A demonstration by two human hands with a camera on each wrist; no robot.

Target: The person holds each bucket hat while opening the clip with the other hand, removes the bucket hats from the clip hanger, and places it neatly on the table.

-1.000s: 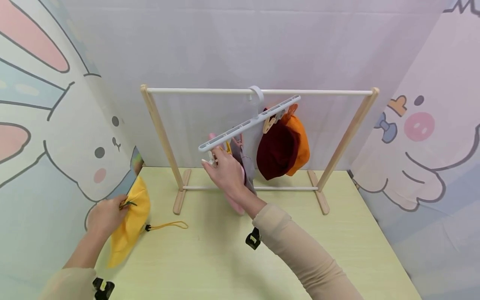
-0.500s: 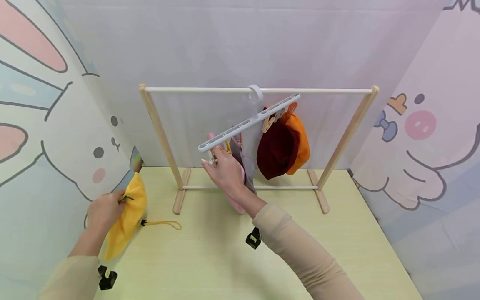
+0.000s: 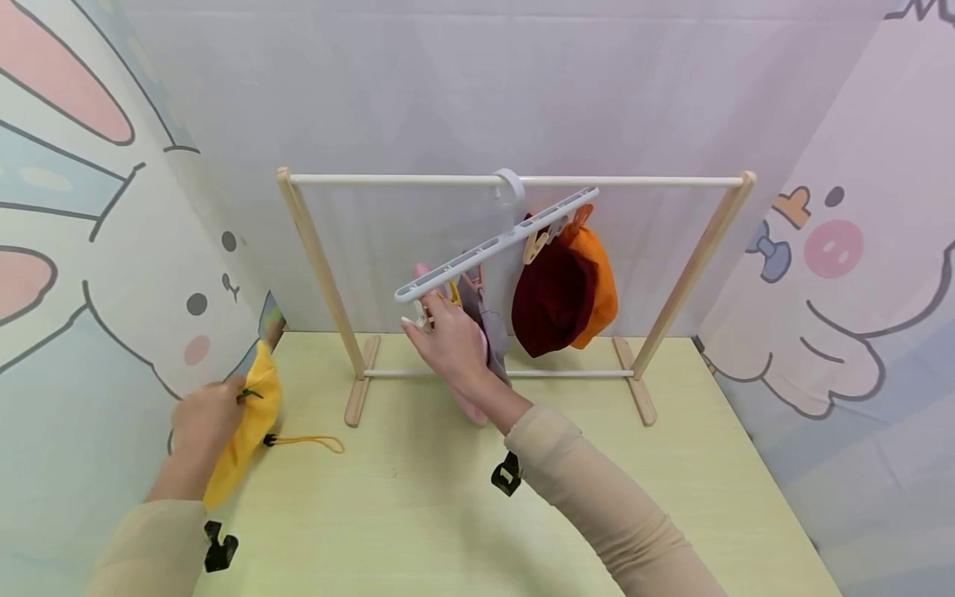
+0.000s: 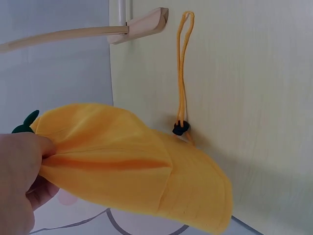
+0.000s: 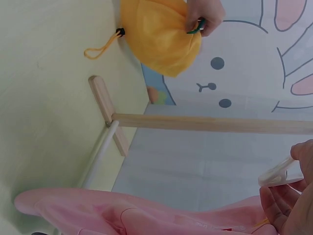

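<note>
At about 8 o'clock in my head view, I have the left hand (image 3: 205, 421) gripping the yellow hat (image 3: 248, 435) by its bunched crown, the cord loop (image 4: 181, 93) stretching toward 3 o'clock from it. Just below centre, toward 7 o'clock, the right hand (image 3: 450, 342) pinches a white clip (image 5: 276, 177) under the near end of the hanger (image 3: 496, 244), hooked on the white rod (image 3: 634, 182). Pink cloth (image 5: 122, 213) hangs beside that hand; around 3 o'clock I see a maroon hat (image 3: 550, 307) overlapping an orange hat (image 3: 604, 286)

No text can be read — the lettering (image 5: 208, 225) on the pink item (image 5: 146, 211) is too small.
</note>
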